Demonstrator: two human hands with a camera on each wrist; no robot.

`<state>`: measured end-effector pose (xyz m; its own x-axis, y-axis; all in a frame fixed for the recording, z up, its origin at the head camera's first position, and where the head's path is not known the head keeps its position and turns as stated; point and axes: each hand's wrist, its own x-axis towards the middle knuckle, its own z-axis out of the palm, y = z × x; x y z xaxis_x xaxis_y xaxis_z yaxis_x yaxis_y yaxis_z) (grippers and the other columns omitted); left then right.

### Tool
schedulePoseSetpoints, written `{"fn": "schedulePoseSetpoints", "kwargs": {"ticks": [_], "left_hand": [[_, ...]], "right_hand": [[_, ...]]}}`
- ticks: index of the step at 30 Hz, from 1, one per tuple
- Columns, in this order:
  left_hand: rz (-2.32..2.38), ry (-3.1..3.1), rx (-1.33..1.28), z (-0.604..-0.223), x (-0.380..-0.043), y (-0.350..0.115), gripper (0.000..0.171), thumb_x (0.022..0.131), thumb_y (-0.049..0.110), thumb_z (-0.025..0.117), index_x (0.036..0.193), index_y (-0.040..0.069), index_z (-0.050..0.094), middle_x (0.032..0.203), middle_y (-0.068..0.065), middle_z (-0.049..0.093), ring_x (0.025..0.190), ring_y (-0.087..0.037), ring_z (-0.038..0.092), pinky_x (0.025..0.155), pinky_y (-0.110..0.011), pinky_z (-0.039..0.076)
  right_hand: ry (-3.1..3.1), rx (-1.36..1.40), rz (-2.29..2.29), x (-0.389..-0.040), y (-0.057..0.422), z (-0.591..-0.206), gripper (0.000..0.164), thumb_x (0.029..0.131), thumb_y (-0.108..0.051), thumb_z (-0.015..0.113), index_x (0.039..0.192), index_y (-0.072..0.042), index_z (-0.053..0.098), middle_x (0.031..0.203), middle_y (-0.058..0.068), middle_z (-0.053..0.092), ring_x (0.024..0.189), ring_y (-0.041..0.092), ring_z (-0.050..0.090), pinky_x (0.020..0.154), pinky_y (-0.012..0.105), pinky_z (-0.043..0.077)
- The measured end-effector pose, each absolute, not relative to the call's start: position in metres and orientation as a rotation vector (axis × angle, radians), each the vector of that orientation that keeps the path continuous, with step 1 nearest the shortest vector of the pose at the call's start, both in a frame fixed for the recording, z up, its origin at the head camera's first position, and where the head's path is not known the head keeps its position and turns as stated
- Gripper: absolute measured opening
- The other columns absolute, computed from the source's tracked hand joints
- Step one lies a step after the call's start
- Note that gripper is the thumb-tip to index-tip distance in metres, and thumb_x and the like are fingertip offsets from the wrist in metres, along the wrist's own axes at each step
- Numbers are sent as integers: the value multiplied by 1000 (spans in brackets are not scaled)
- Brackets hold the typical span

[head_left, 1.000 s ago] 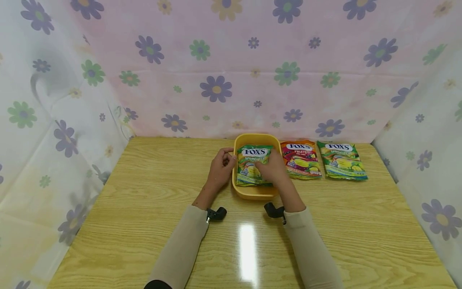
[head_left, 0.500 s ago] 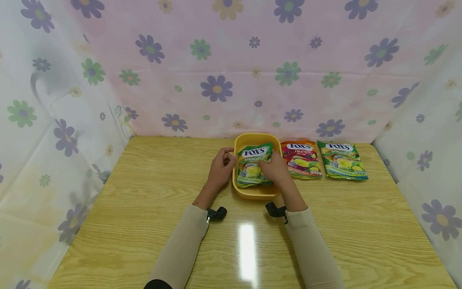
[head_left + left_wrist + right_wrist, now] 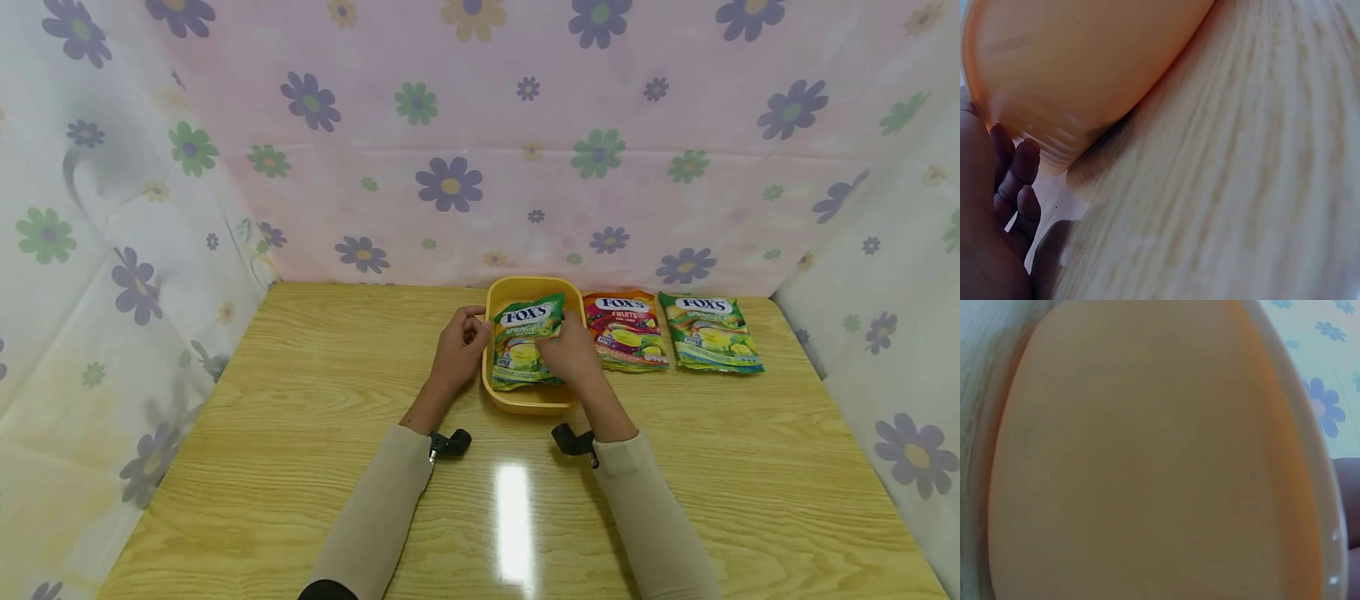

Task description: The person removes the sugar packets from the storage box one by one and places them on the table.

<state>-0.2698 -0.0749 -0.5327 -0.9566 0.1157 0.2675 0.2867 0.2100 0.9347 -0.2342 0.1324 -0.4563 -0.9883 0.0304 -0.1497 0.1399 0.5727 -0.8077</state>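
Note:
A green Fox's Spring Tea candy bag (image 3: pixel 517 354) stands inside a yellow plastic tub (image 3: pixel 532 408), tilted slightly. My right hand (image 3: pixel 573 354) pinches the bag's right side, thumb on its front; the other fingers are mostly hidden behind it. At the tub's left side my left hand (image 3: pixel 457 350) holds the rim with thumb and forefinger. The left wrist view shows its other fingers (image 3: pixel 1025 162) curled loosely outside the tub's wall (image 3: pixel 1085 62). The right wrist view is filled by the tub's outer wall (image 3: pixel 1147 456), with part of a hand (image 3: pixel 1347 500) at the right edge.
Right of the tub lies a red Fox's Fruits candy bag (image 3: pixel 626 333), close against it. Farther right is another green Spring Tea bag (image 3: pixel 711 335). Flower-print cloth (image 3: pixel 525 192) rises behind the wooden table (image 3: pixel 337 358) and along both sides.
The green bag in the tub has turned slightly counterclockwise, its top right corner rising a little. My right hand shifted slightly with it. My left hand stays at the rim.

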Motion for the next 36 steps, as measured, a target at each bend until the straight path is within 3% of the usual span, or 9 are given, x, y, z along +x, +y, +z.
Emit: {"fn": "schedulePoseSetpoints", "kwargs": {"ticks": [2,9,27,33,36], "left_hand": [[-1850,-2333,-394,-532,-270,-75,38,110,22,60,142,3,58,88,-9,67,76,-18,57,73,-29,47],[-1835,-2335,-412,-531,-270,-76,37,111,22,58,141,3,58,88,-7,67,75,-18,57,72,-29,47],[-1854,-2330,-401,-533,-270,-75,34,110,18,59,142,4,59,88,-6,64,76,-18,56,74,-28,46],[-1845,-2335,-407,-533,-269,-76,35,110,19,58,141,3,58,88,-8,65,75,-17,56,73,-28,47],[-1842,-2334,-412,-533,-270,-76,35,110,18,58,142,2,58,88,-9,66,75,-17,56,73,-28,46]], "right_hand": [[2690,139,-1397,-234,132,-457,71,103,-15,64,161,9,29,137,32,59,96,39,66,73,44,52],[2717,164,-1441,-232,131,-453,73,101,-14,68,161,5,32,142,31,57,120,45,63,94,56,56],[2607,184,-1699,-225,144,-443,74,102,-14,68,162,4,29,160,28,41,148,44,43,111,56,48],[2505,201,-1836,-221,155,-446,75,103,-12,68,164,0,27,156,25,49,133,40,60,103,52,55],[2505,214,-1847,-218,162,-446,76,103,-13,68,165,1,26,156,24,48,131,37,60,103,48,55]]}}
